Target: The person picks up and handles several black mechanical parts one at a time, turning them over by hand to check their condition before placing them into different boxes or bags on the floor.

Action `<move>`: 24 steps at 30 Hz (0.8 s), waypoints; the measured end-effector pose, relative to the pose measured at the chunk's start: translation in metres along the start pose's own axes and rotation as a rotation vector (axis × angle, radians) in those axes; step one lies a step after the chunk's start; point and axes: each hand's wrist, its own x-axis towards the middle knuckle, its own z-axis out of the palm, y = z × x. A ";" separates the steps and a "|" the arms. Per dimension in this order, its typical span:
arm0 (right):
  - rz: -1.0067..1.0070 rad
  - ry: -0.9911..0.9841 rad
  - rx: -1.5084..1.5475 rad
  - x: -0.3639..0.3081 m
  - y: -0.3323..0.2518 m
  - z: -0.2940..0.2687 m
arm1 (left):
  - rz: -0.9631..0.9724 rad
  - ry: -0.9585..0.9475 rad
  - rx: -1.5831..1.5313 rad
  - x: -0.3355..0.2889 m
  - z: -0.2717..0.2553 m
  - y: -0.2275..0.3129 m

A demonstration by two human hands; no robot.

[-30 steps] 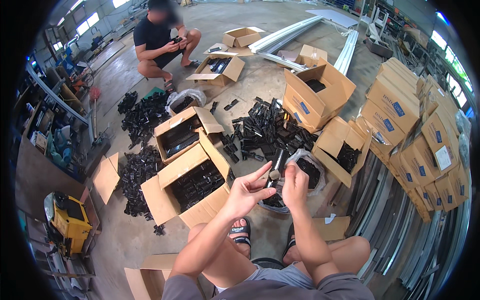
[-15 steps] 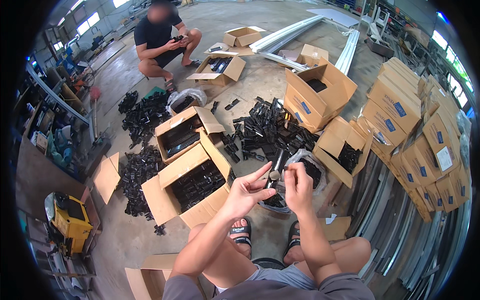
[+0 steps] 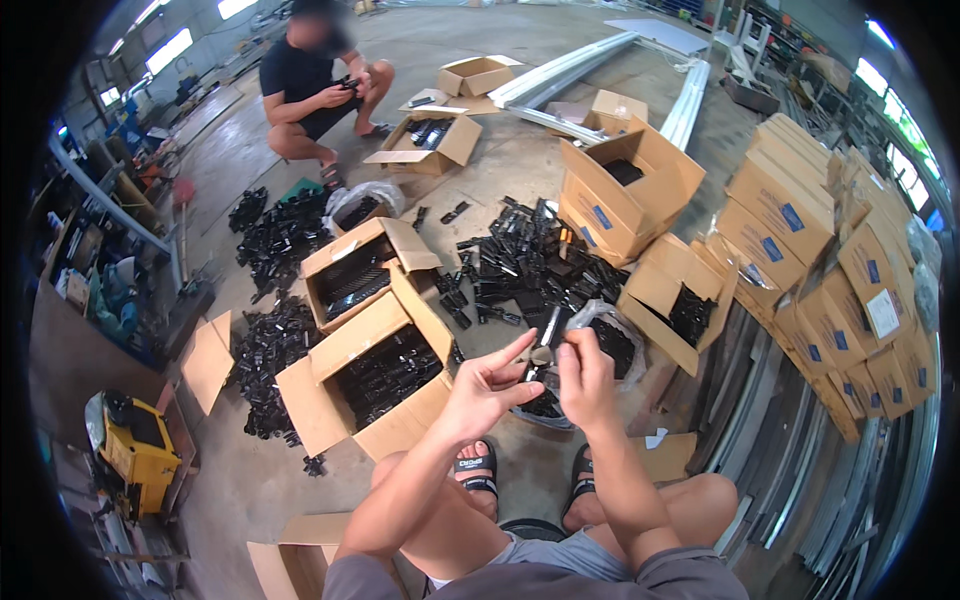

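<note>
In front of my knees, my left hand (image 3: 490, 390) pinches a narrow black part (image 3: 550, 328) with a shiny strip and a round greyish piece (image 3: 541, 356) on it. The thumb lies below the round piece and the index finger stretches along its left side. My right hand (image 3: 587, 378) is closed beside the part, its thumb and fingertips pressed together close to the round piece. Whatever sits between those fingertips is too small to make out. Below both hands stands a clear plastic bag (image 3: 628, 322) holding black parts, partly covered by my hands.
A heap of black parts (image 3: 530, 250) lies ahead. Open cartons of parts stand left (image 3: 330, 395) and right (image 3: 655, 335). Stacked cartons (image 3: 780, 215) and long metal profiles (image 3: 760, 430) line the right. A co-worker (image 3: 310, 90) squats at far left, holding a black part.
The whole view has shifted slightly left. My right fingers have curled a little more beside the part; my left hand keeps its hold. The co-worker's hands have moved slightly.
</note>
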 end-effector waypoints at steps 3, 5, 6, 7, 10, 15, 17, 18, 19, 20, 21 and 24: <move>0.012 -0.043 -0.116 0.002 0.007 0.007 | -0.005 0.021 0.030 -0.003 -0.004 0.002; 0.010 -0.043 -0.077 0.001 0.010 0.007 | -0.007 0.020 0.054 -0.003 -0.006 0.001; 0.014 -0.055 -0.046 0.000 0.009 0.004 | -0.010 0.024 0.071 -0.003 -0.006 0.003; 0.035 -0.049 -0.025 -0.001 0.006 0.003 | -0.010 0.015 0.077 -0.002 -0.007 0.002; 0.057 -0.031 0.011 -0.003 0.000 0.002 | -0.012 0.002 0.094 -0.002 -0.008 -0.001; 0.048 -0.045 -0.049 -0.006 0.016 0.017 | -0.041 0.030 0.137 -0.003 -0.013 0.003; 0.065 -0.025 -0.018 -0.009 0.023 0.024 | -0.058 0.039 0.144 -0.003 -0.016 0.004; 0.121 -0.008 0.020 -0.011 0.030 0.027 | -0.056 0.046 0.168 -0.005 -0.016 0.005; 0.176 0.009 0.059 -0.013 0.037 0.029 | -0.053 0.056 0.193 -0.007 -0.015 0.007; 0.228 0.024 0.099 -0.014 0.046 0.030 | -0.047 0.067 0.218 -0.007 -0.016 0.006; 0.332 0.044 0.051 -0.008 0.057 0.028 | 0.003 0.120 0.326 -0.006 -0.017 0.003; 0.519 0.196 -0.159 0.003 0.159 0.020 | -0.042 0.190 0.934 -0.008 -0.014 0.026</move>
